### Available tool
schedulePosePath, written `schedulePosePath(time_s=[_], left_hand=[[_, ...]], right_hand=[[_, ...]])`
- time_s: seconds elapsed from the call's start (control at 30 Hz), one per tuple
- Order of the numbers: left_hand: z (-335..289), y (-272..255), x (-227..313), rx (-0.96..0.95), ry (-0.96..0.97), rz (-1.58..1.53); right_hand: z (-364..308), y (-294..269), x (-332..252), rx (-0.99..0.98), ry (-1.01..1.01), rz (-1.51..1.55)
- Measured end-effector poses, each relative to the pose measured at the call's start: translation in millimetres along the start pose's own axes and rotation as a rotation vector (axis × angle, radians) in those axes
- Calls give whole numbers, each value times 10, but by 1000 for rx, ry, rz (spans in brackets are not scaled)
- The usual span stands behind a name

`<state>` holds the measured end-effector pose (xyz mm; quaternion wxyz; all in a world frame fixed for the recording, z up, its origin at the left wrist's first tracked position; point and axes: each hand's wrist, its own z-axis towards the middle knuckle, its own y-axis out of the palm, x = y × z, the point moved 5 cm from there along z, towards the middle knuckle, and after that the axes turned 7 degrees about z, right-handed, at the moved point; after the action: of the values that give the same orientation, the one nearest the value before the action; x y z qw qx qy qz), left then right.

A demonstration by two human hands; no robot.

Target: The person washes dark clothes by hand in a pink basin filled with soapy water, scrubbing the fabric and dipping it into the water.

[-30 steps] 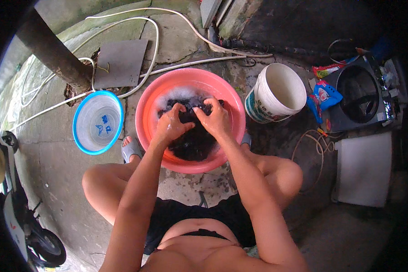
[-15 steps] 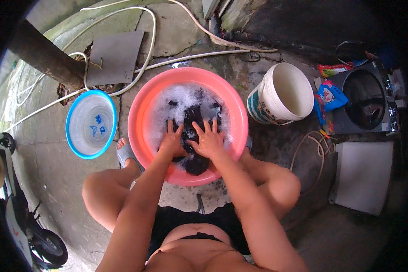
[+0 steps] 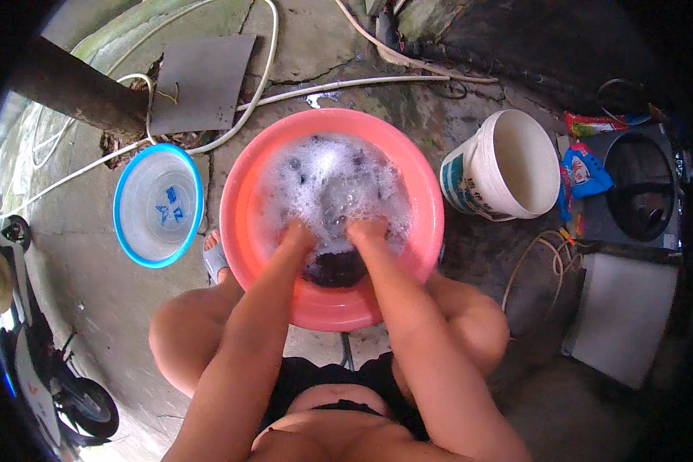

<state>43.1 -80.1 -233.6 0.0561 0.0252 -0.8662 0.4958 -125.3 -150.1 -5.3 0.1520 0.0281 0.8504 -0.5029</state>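
Note:
Between my knees stands a round pink basin (image 3: 239,208) of foamy water (image 3: 327,162). My left hand (image 3: 298,232) and my right hand (image 3: 368,226) are both pushed down into the suds, side by side around the middle. Foam and water cover their fingers, so their grip does not show. Dark wet cloth (image 3: 335,269) shows at the near side of the basin, just below and between my wrists. The rest of the cloth is hidden under the foam.
A blue-rimmed clear basin (image 3: 120,223) stands to the left, a white bucket (image 3: 481,165) to the right. Farther right are a blue packet (image 3: 589,171), a dark appliance (image 3: 641,185) and a pale panel (image 3: 622,316). A white hose (image 3: 346,86) crosses behind; a motorbike (image 3: 85,408) is at lower left.
My hands have gone from lying spread on the dark cloth to being under the water. Most of the cloth has sunk beneath the foam. The whole view has shifted slightly.

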Motion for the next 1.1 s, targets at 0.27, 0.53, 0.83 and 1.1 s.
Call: schedulePosePath(time_s=[0.27,0.53,0.83,1.1], left_hand=[[-675,-2282,597,149,-128,-762],[-1315,-2889,292,392,-63,-1119],[-1948,-3341,854,577,229,-535],[-1633,-2672,845,203,-6,-413]], right_hand=[[-224,-516,576,302,187,591],[-808,-1514,198,251,-90,1483],[-982,-1554,350,321,5,139],[-741,-794,49,526,-520,179]])
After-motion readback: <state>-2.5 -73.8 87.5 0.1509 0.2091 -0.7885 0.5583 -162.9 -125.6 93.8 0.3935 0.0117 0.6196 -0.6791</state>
